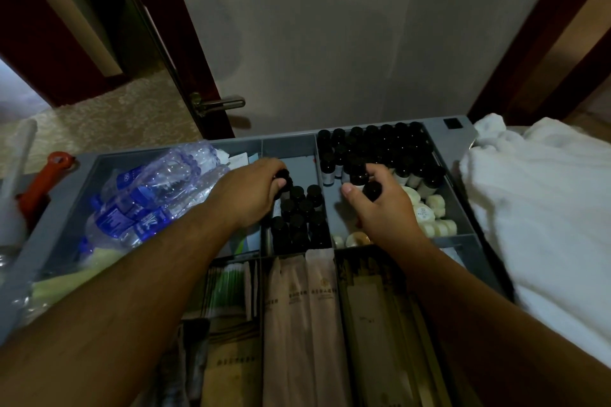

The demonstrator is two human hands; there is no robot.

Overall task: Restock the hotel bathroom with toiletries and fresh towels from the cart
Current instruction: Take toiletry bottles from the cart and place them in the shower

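Note:
A grey cart tray (pixel 439 129) with dividers holds toiletries. My left hand (pixel 251 190) reaches into the middle compartment and grips a small black-capped bottle (pixel 283 175) among other dark bottles (pixel 302 218). My right hand (pixel 383 205) is over the right compartment, its fingers curled round another black-capped bottle (pixel 372 191). Behind it stand several more capped bottles (pixel 380 145). Round white soaps (pixel 429 211) lie to the right of that hand. White towels (pixel 545 208) are heaped at the cart's right end.
Shrink-wrapped water bottles (pixel 142 198) fill the left compartment. Long paper-wrapped packets (pixel 304 314) lie in the near compartments. A red-handled tool (pixel 43 185) sits at the far left. A dark wooden door with a metal handle (pixel 218 104) and a grey wall stand behind the cart.

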